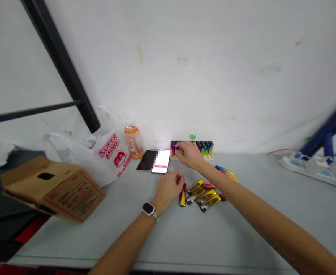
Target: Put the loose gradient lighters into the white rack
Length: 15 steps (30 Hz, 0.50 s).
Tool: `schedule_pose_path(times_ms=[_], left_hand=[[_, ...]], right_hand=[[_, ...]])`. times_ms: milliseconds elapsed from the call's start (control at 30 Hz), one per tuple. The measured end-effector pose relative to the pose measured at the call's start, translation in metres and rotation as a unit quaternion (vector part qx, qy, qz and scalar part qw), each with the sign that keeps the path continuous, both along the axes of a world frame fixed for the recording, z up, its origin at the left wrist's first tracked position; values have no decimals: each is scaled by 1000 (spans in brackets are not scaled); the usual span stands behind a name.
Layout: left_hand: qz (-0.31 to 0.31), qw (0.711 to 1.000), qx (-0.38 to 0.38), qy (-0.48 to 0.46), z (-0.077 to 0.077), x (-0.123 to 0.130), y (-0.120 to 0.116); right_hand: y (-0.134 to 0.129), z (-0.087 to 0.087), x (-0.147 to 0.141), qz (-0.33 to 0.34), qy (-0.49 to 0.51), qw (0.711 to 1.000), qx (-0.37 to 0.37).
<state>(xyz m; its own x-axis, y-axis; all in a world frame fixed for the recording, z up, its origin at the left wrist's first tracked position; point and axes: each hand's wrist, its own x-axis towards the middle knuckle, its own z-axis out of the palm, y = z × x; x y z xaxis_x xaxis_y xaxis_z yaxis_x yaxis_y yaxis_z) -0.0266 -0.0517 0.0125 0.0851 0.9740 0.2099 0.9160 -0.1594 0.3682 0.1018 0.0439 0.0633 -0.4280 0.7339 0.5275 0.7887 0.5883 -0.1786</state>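
My right hand (190, 153) reaches over a packed row of shiny multicoloured lighters (208, 149) with black tops, standing upright against the wall. Its thumb and forefinger are closed on a lighter at the left end of the row, though the fingers partly hide it. My left hand (169, 186), with a watch (148, 209) on the wrist, is held low over the table with its fingers curled. What it holds, if anything, is hidden. Right by its fingertips is a red and gold lighter (182, 196). Several gold and red lighters (205, 196) lie loosely beside that one.
Left of the row lie a dark phone (146, 160) and a lit phone (161, 162). Behind them stand an orange drink bottle (133, 141) and a white plastic bag (110, 156). An open cardboard box (70, 193) is at the left edge, a power strip (314, 170) at the right.
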Motion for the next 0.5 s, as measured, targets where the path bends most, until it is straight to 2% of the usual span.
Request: schedule_pose_path(times_ms=[133, 233, 367, 500], left_hand=[[-46, 997, 69, 4, 5, 20, -12], [-82, 992, 100, 7, 1, 38, -22], [-119, 989, 82, 9, -10, 56, -32], [-137, 987, 85, 20, -17, 65, -27]], right_hand=[[-31, -28, 29, -35, 57, 998, 2], [-37, -46, 42, -61, 60, 996, -5], [-22, -58, 42, -106, 62, 992, -11], [4, -57, 32, -148, 80, 986, -19]])
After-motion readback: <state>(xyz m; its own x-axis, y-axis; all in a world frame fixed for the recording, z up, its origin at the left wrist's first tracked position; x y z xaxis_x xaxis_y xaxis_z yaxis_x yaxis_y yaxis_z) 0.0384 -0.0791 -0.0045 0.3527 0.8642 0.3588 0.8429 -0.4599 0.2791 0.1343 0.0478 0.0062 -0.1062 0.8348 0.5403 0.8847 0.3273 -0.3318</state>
